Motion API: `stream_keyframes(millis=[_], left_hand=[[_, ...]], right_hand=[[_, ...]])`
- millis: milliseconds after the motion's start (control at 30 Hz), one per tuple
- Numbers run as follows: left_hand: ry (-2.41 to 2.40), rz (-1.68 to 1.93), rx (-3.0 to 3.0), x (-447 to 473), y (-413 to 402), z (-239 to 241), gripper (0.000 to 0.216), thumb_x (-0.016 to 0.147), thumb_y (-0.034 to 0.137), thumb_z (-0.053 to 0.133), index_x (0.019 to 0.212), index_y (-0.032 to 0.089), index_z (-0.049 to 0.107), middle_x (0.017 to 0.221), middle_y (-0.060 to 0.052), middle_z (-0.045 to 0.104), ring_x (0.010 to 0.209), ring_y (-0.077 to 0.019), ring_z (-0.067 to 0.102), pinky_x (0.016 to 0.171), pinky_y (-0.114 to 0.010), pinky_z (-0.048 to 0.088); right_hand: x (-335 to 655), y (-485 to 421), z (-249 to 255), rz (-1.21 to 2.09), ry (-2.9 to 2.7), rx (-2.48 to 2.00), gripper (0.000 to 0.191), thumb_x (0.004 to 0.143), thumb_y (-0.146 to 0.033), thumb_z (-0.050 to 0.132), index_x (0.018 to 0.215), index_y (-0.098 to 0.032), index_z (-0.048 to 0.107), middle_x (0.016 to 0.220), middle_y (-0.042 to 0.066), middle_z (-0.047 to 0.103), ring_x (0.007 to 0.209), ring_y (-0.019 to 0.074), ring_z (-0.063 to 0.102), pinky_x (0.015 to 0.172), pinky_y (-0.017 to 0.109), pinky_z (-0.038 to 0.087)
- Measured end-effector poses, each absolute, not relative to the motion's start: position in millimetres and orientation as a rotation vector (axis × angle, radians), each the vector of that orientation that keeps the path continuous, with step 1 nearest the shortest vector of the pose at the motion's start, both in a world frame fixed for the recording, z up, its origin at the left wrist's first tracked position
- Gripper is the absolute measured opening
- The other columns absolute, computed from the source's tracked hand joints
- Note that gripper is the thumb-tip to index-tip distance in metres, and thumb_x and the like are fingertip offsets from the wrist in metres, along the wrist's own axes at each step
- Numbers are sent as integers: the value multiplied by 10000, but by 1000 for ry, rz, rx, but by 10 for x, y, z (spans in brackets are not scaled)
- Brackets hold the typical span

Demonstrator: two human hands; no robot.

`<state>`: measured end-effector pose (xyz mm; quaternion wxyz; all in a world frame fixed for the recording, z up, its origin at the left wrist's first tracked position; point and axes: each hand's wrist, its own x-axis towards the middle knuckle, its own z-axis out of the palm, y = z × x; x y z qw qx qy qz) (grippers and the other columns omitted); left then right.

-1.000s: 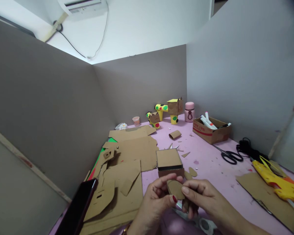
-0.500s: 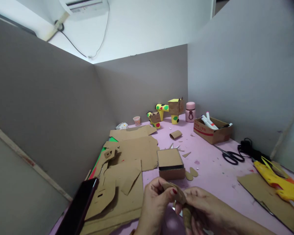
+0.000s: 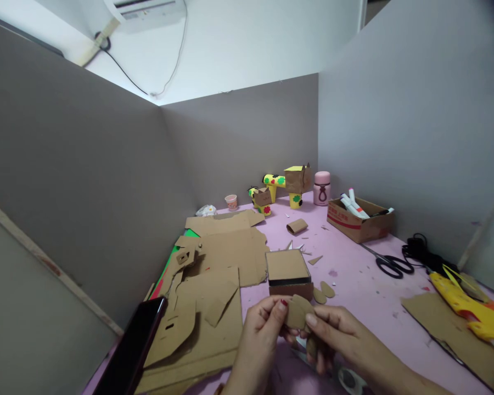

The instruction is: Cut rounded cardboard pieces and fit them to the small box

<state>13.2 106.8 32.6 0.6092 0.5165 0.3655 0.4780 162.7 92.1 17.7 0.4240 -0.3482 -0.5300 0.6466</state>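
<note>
My left hand (image 3: 260, 333) and my right hand (image 3: 338, 332) meet low in the middle of the view, both pinching one small rounded cardboard piece (image 3: 298, 312) between thumb and fingers. The piece stands upright, its flat face turned to me. A second bit of cardboard (image 3: 312, 346) pokes out under my right fingers. Just beyond the hands sits a small cardboard box (image 3: 287, 271) with a dark band along its front. Two small oval cardboard cut-outs (image 3: 323, 292) lie beside the box on the pink table (image 3: 354, 280).
Flat cardboard sheets (image 3: 214, 285) cover the table's left side, with a black phone (image 3: 132, 345) at their near edge. Black scissors (image 3: 389, 262), a yellow glue gun (image 3: 469, 307), a marker box (image 3: 360, 219), a pink flask (image 3: 322, 188) and yellow paper figures (image 3: 284, 189) lie further back. Grey partitions close three sides.
The cardboard piece was bent edge-on and lower half a second ago; now both hands have lifted it slightly and turned its flat face toward me.
</note>
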Motion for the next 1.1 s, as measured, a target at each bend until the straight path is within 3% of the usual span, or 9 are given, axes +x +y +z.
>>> stream_keyframes(millis=[167, 300, 467, 633, 767, 933, 1100], left_hand=[[830, 1126, 1174, 130, 1075, 321, 404, 825, 478, 490, 823, 121, 679, 555, -24, 628, 496, -109, 527, 484, -203, 419], [878, 1195, 1171, 136, 1059, 341, 234, 721, 342, 679, 691, 112, 648, 566, -14, 633, 533, -94, 539, 510, -176, 410], [974, 1195, 1071, 130, 1054, 360, 206, 725, 325, 668, 749, 125, 627, 614, 4, 630, 518, -93, 597, 462, -161, 403], [971, 1154, 1065, 116, 1065, 347, 239, 776, 348, 598, 861, 128, 632, 654, -10, 655, 508, -84, 612, 453, -152, 400], [964, 1111, 1103, 95, 1065, 380, 265, 798, 345, 564, 913, 115, 629, 583, -12, 658, 489, -87, 605, 448, -150, 395], [923, 1025, 1159, 43, 1015, 466, 264, 756, 372, 611, 821, 117, 640, 555, -16, 661, 446, -93, 583, 410, -155, 372], [937, 919, 1173, 32, 855, 438, 267, 722, 382, 651, 812, 131, 639, 567, -3, 649, 478, -98, 587, 438, -163, 372]], right_hand=[[1635, 920, 212, 1555, -1366, -877, 358, 831, -466, 533, 777, -118, 601, 584, 7, 604, 451, 75, 531, 454, 181, 411], [1639, 929, 218, 1447, -1401, -928, 383, 849, -478, 495, 755, -121, 596, 576, 8, 605, 457, 91, 540, 463, 204, 409], [1851, 1026, 285, 1172, -1389, -1095, 394, 897, -495, 370, 839, -153, 556, 647, 4, 612, 556, 119, 567, 534, 233, 431], [2286, 1237, 264, 1040, -1549, -1389, 353, 855, -416, 515, 619, -157, 558, 475, -30, 570, 425, 93, 498, 437, 216, 362], [2488, 1260, 31, 1102, -1638, -1613, 381, 892, -320, 511, 548, -157, 505, 394, -101, 479, 318, 51, 430, 368, 185, 344], [2543, 1151, -189, 1264, -1607, -1692, 335, 925, -370, 450, 722, -135, 576, 494, -92, 525, 328, 39, 449, 356, 175, 385], [2491, 995, -80, 1346, -1478, -1545, 348, 922, -422, 422, 781, -140, 570, 536, -76, 548, 361, 53, 476, 381, 191, 390]])
